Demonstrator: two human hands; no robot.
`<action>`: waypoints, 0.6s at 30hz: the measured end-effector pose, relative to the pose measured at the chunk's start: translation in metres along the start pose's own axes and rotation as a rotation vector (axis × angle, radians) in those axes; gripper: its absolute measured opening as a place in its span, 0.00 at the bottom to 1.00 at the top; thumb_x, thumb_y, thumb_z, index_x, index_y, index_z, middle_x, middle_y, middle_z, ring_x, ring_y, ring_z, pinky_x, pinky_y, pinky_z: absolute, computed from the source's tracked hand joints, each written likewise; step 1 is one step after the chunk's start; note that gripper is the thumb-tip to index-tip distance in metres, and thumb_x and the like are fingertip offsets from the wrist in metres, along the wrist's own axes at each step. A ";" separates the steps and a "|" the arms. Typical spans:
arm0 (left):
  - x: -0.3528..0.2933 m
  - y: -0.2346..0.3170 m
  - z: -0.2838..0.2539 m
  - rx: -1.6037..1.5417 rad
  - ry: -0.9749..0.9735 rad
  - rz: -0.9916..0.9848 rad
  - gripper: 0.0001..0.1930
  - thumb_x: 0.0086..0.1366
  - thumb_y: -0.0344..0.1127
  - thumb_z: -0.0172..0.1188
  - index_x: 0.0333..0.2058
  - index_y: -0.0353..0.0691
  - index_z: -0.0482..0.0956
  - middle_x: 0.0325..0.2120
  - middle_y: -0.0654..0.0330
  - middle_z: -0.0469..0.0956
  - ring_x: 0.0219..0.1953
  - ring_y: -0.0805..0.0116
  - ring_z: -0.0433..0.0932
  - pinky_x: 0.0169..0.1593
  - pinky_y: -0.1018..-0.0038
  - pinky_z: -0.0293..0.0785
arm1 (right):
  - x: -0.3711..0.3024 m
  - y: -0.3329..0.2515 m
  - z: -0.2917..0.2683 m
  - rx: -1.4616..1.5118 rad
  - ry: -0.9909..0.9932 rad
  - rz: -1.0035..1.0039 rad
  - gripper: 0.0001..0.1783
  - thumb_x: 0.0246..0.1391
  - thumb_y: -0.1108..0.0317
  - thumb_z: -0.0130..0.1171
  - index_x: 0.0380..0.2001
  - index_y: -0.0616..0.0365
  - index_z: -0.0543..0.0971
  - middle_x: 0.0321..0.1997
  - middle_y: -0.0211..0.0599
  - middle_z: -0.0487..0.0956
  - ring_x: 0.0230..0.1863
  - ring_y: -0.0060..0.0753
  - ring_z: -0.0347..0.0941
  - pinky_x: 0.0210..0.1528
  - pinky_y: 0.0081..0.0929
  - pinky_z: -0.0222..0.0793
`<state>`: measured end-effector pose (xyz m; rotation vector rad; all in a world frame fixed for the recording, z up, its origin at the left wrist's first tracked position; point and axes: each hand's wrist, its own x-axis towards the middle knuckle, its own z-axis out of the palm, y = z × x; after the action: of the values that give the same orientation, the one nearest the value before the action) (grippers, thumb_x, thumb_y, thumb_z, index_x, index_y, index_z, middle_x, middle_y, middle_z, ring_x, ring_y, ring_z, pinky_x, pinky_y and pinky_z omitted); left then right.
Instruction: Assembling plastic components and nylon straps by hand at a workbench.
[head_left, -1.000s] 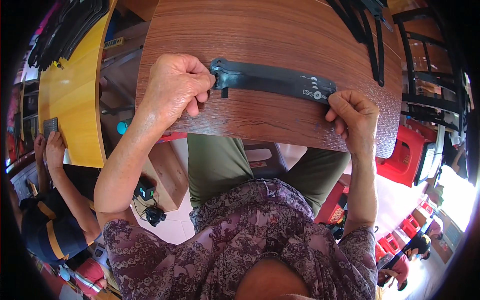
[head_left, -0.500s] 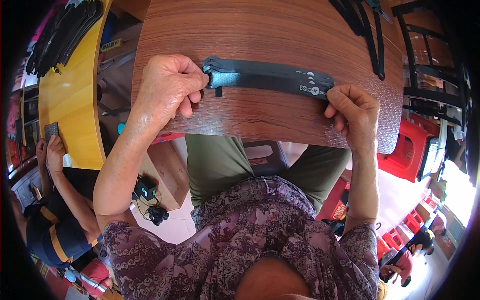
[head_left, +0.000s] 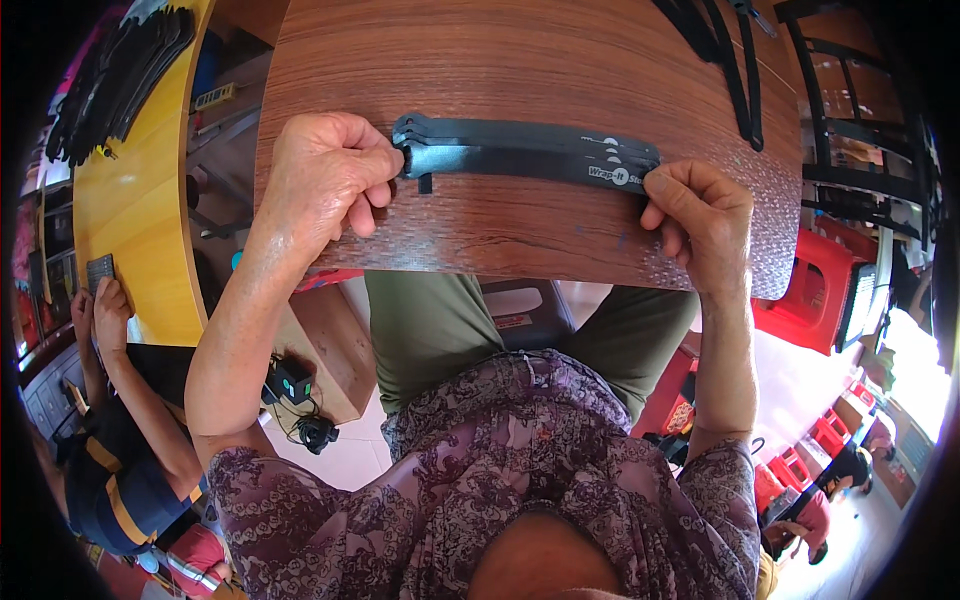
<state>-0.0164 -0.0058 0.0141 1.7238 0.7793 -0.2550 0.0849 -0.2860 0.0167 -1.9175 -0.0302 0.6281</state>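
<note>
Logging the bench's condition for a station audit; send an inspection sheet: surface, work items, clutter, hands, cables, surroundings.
Surface: brown wood-grain table, speckled along the near edge.
Work items: layered black straps, white print toward the right end.
Clutter: black strips at the table's far right.
Hands: left hand pinches the straps' left end; right hand pinches their right end.
Cables: dark cord-like tangle below, left.
Surroundings: yellow table, co-worker's hand left; red stool right.

My head-worn fisheye camera looked down over my purple patterned shirt (head_left: 450, 470). It faced the wood-grain tabletop (head_left: 480, 60) from nearby.
</note>
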 end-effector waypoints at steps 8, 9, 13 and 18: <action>-0.002 0.002 0.002 0.033 0.025 -0.018 0.06 0.57 0.31 0.58 0.25 0.36 0.77 0.14 0.63 0.73 0.08 0.80 0.67 0.09 0.86 0.55 | 0.002 -0.003 -0.002 -0.009 -0.036 0.056 0.09 0.52 0.67 0.58 0.30 0.63 0.78 0.19 0.31 0.77 0.12 0.12 0.65 0.11 0.10 0.53; -0.002 0.002 0.003 0.032 0.008 -0.013 0.06 0.57 0.31 0.58 0.25 0.36 0.77 0.14 0.63 0.73 0.08 0.80 0.67 0.09 0.86 0.55 | 0.002 -0.003 -0.004 -0.010 -0.057 0.057 0.09 0.52 0.67 0.58 0.30 0.63 0.78 0.20 0.31 0.78 0.13 0.13 0.66 0.12 0.11 0.57; -0.002 0.003 0.004 0.068 0.018 -0.013 0.05 0.57 0.32 0.58 0.25 0.37 0.77 0.14 0.64 0.73 0.08 0.80 0.67 0.09 0.86 0.54 | 0.003 -0.002 -0.006 0.019 -0.073 0.052 0.09 0.52 0.68 0.58 0.31 0.64 0.78 0.20 0.32 0.78 0.13 0.13 0.67 0.12 0.11 0.59; -0.003 0.005 0.005 0.077 0.047 0.012 0.05 0.56 0.30 0.58 0.24 0.35 0.78 0.13 0.63 0.74 0.08 0.80 0.68 0.10 0.86 0.55 | 0.003 -0.005 -0.006 0.012 -0.054 0.074 0.09 0.52 0.68 0.57 0.30 0.64 0.78 0.20 0.32 0.78 0.13 0.14 0.68 0.12 0.12 0.60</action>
<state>-0.0147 -0.0119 0.0182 1.8116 0.8028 -0.2397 0.0914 -0.2877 0.0211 -1.8967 0.0105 0.7288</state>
